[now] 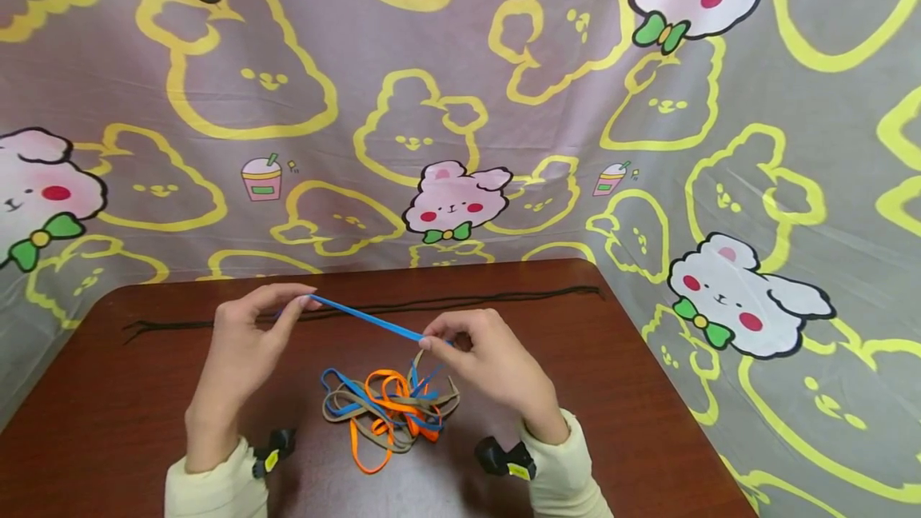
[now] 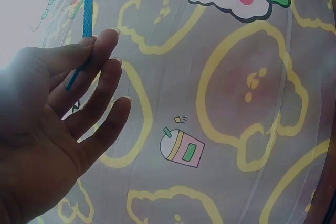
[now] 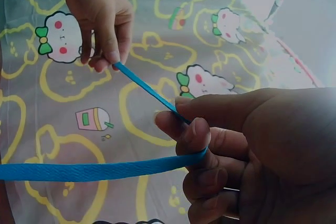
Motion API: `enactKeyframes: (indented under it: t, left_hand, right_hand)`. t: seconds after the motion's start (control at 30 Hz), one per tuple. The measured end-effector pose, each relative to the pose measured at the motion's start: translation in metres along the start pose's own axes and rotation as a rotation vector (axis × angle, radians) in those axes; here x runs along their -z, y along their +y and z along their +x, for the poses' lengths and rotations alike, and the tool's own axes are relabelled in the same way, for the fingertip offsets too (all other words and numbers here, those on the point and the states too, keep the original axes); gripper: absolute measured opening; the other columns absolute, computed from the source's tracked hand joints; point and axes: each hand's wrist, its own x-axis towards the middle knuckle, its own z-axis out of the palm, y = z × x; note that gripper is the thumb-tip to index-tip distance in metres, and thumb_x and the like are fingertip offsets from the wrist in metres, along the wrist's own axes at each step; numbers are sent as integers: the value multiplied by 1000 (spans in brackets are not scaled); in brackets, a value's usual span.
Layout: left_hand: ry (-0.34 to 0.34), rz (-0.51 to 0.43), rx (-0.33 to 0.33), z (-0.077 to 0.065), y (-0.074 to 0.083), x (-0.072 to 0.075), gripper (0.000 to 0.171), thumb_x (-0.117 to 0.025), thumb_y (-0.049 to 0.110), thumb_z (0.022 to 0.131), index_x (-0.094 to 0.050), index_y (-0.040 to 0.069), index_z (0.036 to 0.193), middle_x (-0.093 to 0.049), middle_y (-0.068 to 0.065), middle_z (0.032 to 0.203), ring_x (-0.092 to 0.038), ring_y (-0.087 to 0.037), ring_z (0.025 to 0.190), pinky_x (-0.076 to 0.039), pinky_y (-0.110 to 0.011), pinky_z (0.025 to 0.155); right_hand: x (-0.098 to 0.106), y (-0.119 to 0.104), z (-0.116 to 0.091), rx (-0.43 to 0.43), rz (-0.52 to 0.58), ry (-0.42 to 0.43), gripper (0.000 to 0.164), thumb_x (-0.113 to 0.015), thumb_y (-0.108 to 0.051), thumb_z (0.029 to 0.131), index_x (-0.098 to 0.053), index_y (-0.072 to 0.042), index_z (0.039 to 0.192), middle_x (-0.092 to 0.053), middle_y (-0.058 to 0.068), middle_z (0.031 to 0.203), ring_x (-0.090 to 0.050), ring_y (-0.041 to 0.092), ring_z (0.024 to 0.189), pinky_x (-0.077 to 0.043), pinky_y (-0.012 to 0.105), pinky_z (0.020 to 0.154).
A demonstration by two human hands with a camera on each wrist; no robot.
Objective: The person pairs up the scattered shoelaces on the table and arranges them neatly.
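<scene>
A flat blue shoelace [image 1: 367, 316] stretches taut between both hands above the table. Its tipped end pokes out below the thumb and index finger of my left hand [image 1: 248, 342], which pinches it at the upper left. My right hand [image 1: 496, 358] pinches the lace lower down, to the right. In the right wrist view the blue shoelace [image 3: 94, 168] also runs from between the right fingers out to the left. Below the hands lies a tangled pile of orange [image 1: 360, 454], blue and brownish-grey laces [image 1: 334, 406]. One brownish-grey strand rises toward the right hand.
Two thin dark cords [image 1: 496, 297] lie stretched across the back of the brown table [image 1: 633, 422]. A patterned cloth [image 1: 345, 158] with rabbit drawings hangs behind and at the sides. Small black wrist devices [image 1: 504, 458] sit at both sleeves.
</scene>
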Motion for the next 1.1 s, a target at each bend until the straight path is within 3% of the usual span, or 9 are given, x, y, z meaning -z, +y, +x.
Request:
enactKeyframes:
  t: [0.33,0.47,0.73,1.1]
  left_hand:
    - [52,-3,77,-1,2,5,17,-70,-11,89,-75,2,100,-76,-12,83,-69,7,81,-47,-6,71]
    - [68,7,93,-2,1,7,16,-70,-9,90,-76,2,100,-76,-11,84,-67,11,82,-46,-7,71]
    - [96,-7,100,-2,-2,14,18,-70,-10,90,-76,2,102,-75,8,84,-67,10,82,-46,-7,73]
    - [157,51,135,-4,-6,30,14,-70,-5,92,-76,2,102,-69,26,85,-66,11,83,-42,-9,71]
  right_hand:
    - [11,-4,-9,15,7,32,5,-73,-19,95,-75,-21,91,-62,-12,70,-50,5,60,-42,21,57]
    - [16,-4,-12,12,-2,44,5,-73,-19,95,-75,-21,91,-61,-13,71,-50,5,60,-41,21,56]
    - [19,0,-14,14,-13,77,7,-74,-16,94,-75,-20,89,-61,-13,70,-48,5,59,-40,21,55]
    - [26,3,-17,-2,16,102,6,-74,-19,94,-76,-22,90,-62,-12,71,-47,7,57,-40,22,55]
